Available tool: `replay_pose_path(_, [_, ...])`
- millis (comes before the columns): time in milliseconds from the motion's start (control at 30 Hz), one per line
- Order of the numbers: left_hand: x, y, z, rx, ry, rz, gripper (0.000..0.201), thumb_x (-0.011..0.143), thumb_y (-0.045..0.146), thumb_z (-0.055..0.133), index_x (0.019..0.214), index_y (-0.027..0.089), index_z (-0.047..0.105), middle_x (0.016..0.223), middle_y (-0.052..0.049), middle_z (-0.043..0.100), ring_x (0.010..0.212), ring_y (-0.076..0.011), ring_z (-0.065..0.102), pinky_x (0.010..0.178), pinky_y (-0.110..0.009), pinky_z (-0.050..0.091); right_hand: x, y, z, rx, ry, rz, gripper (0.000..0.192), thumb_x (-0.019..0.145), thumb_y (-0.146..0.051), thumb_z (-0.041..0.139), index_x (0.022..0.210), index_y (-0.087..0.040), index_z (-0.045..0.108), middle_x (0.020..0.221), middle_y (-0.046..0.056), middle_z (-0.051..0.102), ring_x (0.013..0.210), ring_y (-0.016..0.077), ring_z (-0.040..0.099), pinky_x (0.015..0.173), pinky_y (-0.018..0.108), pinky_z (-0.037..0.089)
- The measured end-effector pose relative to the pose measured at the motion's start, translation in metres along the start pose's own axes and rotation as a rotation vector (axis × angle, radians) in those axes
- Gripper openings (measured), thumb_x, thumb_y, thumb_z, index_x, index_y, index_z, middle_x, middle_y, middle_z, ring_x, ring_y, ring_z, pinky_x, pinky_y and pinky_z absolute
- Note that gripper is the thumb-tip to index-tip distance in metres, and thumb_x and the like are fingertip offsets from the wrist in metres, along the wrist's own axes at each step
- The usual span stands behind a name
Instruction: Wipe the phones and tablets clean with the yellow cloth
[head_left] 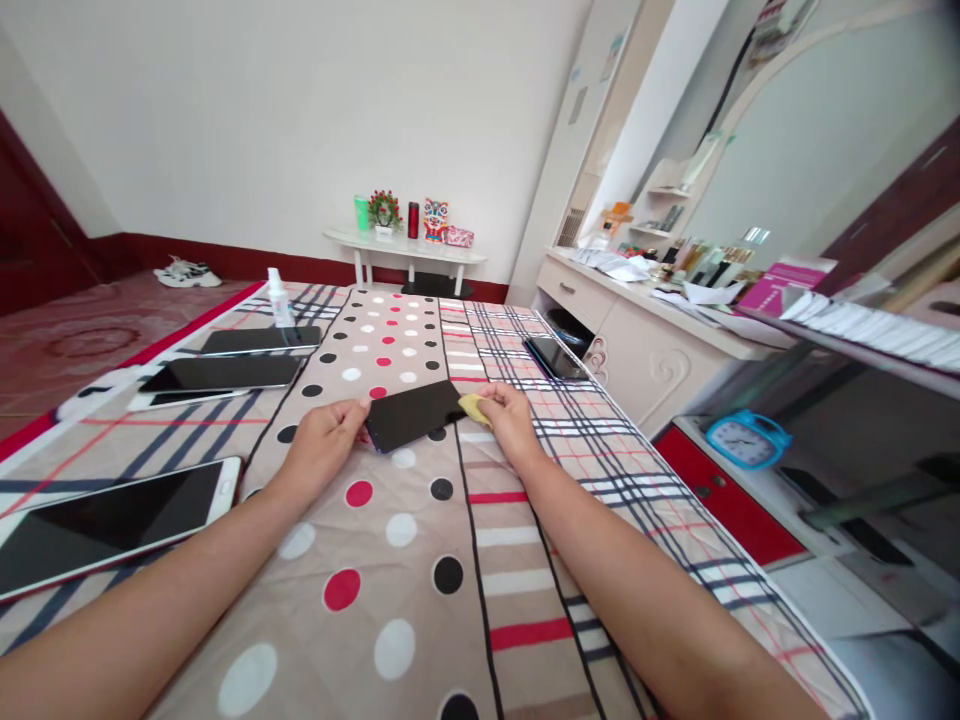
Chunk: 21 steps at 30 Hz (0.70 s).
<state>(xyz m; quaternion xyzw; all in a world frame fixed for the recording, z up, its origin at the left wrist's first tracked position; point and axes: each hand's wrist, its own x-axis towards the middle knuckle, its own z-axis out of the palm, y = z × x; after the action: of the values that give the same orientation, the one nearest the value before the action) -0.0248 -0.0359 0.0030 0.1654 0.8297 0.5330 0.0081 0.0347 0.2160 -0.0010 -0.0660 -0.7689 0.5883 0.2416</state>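
Observation:
A dark smartphone (412, 415) is tilted above the patterned bed cover, its black screen facing up. My left hand (324, 440) is closed on the phone's left end, thumb along the edge. In my right hand (511, 420) a small yellow cloth (476, 408) is pinched between the fingers, right at the phone's right end. Whether the cloth presses on the screen I cannot tell. To the left lie a large white-framed phone or tablet (120, 525), a black-screened device (221, 374) resting over a white one, and another dark device (261, 341).
A white spray bottle (278, 300) stands behind the devices at left. Another dark phone (556, 358) lies near the bed's right edge. Beyond that edge is a cluttered dressing table (637, 300). A low white shelf (409, 248) with ornaments stands by the far wall.

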Motion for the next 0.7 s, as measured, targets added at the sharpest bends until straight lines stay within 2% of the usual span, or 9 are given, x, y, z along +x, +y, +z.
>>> replay_pose_path(100, [0.002,-0.005,0.0,-0.034,-0.013,0.018,0.043,0.086,0.055,0.047,0.088,0.019,0.071,0.072,-0.001,0.069,0.068,-0.0203,0.063,0.068,-0.027,0.048,-0.009,-0.011,0.004,0.139,-0.217,0.023,0.031,0.08,-0.044,0.058,0.067,-0.017,0.066,0.061,0.002,0.062,0.056,0.0138,0.055,0.054,0.025,0.042])
replay_pose_path(167, [0.002,-0.005,-0.001,-0.055,0.0,0.028,0.045,0.086,0.056,0.048,0.107,0.022,0.069,0.085,-0.001,0.071,0.073,-0.0206,0.064,0.071,-0.029,0.05,-0.012,-0.015,0.006,0.176,-0.286,0.027,0.043,0.081,-0.054,0.056,0.067,-0.016,0.068,0.061,0.004,0.065,0.056,0.0144,0.058,0.054,0.025,0.044])
replay_pose_path(233, [0.001,-0.004,-0.001,-0.048,-0.018,0.037,0.049,0.086,0.056,0.048,0.117,0.023,0.065,0.091,-0.002,0.071,0.073,-0.0205,0.064,0.072,-0.03,0.05,-0.012,-0.014,0.006,0.209,-0.267,0.033,0.045,0.08,-0.058,0.057,0.07,-0.016,0.069,0.062,0.005,0.066,0.056,0.0143,0.059,0.054,0.025,0.045])
replay_pose_path(400, [0.002,-0.005,0.001,-0.048,-0.064,0.025,0.052,0.083,0.056,0.052,0.121,0.021,0.063,0.085,-0.003,0.072,0.069,-0.0204,0.064,0.065,-0.029,0.05,-0.006,-0.006,0.004,0.256,-0.179,0.039,0.045,0.079,-0.059,0.059,0.071,-0.016,0.068,0.062,0.004,0.066,0.054,0.0134,0.059,0.053,0.024,0.045])
replay_pose_path(700, [0.003,-0.008,0.002,-0.08,-0.107,-0.002,0.053,0.082,0.054,0.056,0.124,0.021,0.061,0.08,-0.003,0.072,0.069,-0.0199,0.065,0.064,-0.028,0.051,-0.005,-0.005,0.004,0.166,-0.231,0.05,0.046,0.08,-0.06,0.058,0.071,-0.016,0.067,0.064,0.004,0.067,0.055,0.0135,0.06,0.053,0.024,0.046])
